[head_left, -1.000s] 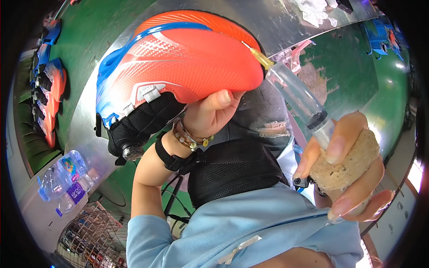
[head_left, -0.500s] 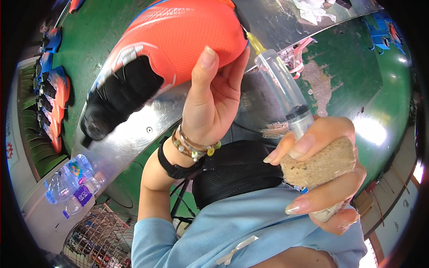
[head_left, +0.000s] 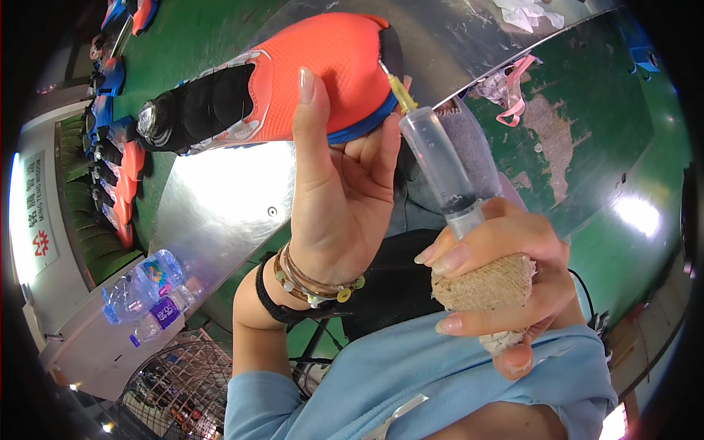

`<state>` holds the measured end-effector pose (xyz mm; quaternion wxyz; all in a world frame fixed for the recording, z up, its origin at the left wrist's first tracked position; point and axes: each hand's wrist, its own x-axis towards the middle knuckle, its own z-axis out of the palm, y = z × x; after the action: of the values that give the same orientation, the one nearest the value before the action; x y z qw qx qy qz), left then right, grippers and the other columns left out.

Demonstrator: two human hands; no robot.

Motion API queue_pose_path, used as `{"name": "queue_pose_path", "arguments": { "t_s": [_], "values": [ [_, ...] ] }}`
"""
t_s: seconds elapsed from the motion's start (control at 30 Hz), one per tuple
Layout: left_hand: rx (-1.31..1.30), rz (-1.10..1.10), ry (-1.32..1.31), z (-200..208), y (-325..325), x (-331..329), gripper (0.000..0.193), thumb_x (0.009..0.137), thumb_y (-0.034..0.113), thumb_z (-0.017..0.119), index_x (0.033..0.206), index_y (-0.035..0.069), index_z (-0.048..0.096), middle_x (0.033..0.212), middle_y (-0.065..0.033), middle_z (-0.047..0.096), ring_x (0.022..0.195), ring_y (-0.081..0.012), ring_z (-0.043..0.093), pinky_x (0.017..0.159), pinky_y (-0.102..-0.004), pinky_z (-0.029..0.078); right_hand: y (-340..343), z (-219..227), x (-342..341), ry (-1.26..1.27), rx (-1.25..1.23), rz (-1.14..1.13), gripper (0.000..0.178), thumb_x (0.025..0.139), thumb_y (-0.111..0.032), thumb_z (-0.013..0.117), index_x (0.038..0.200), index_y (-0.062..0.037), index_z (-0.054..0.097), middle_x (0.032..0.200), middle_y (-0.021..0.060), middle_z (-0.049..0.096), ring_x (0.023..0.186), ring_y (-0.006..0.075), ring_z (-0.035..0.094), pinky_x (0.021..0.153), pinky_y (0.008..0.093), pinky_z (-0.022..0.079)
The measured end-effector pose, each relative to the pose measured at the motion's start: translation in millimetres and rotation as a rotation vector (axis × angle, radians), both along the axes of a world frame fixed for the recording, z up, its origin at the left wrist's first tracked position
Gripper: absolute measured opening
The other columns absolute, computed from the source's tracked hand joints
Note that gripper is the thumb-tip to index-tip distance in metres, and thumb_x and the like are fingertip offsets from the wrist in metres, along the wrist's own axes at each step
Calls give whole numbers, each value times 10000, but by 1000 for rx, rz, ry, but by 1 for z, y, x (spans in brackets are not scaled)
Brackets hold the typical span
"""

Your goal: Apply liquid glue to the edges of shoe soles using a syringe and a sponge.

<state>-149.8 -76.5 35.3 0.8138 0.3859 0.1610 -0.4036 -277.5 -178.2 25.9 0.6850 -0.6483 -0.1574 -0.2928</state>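
An orange-red sports shoe (head_left: 315, 81) with a black collar lies on its side above the bench. My left hand (head_left: 341, 191) grips it at the toe, thumb across the upper and fingers beneath by the blue sole edge. In my right hand (head_left: 506, 257) is a clear syringe (head_left: 436, 158) with a dark plunger seal and a yellow needle hub. Its needle tip meets the shoe's toe edge, beside a dark strip. The same hand also clasps a tan, rough block (head_left: 488, 284) between its fingers; a whitish wad (head_left: 502, 342) shows lower in that grip.
A metal bench (head_left: 209, 209) runs under the shoe. Two plastic bottles (head_left: 150, 282) stand at lower left beside a wire fan cage (head_left: 172, 389). More shoes (head_left: 117, 169) line the left side. White crumpled paper (head_left: 528, 13) and a pink strap (head_left: 519, 92) lie at upper right.
The shoe has turned more level, and its toe has shifted slightly left. My right hand and the syringe have moved left, with the needle staying at the toe edge.
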Motion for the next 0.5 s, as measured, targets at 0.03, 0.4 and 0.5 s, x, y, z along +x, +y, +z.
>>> {"name": "queue_pose_path", "arguments": {
  "t_s": [0.03, 0.4, 0.5],
  "values": [
    [5, -5, -3, 0, 0, 0, 429, 815, 395, 573, 1035, 31, 521, 972, -42, 602, 891, -124, 600, 777, -206, 510, 0, -2, 0, -13, 9, -1, 449, 821, -504, 483, 739, -100, 660, 941, 150, 486, 712, 279, 562, 584, 353, 519],
    [-16, 28, -3, 7, -4, 0, 490, 825, 393, 560, 1118, 11, 475, 1058, -69, 571, 963, -165, 576, 768, -199, 513, -9, -9, -4, -34, -78, 11, 421, 799, -476, 537, 791, -78, 672, 934, 187, 504, 652, 274, 569, 582, 332, 518],
    [-34, 18, -22, 7, -3, 5, 456, 830, 381, 557, 1120, 39, 478, 1087, -74, 556, 991, -183, 567, 753, -195, 515, -11, -10, -3, -57, -59, 25, 437, 776, -502, 560, 786, -81, 675, 936, 186, 509, 660, 285, 578, 571, 316, 505]
  ]
}}
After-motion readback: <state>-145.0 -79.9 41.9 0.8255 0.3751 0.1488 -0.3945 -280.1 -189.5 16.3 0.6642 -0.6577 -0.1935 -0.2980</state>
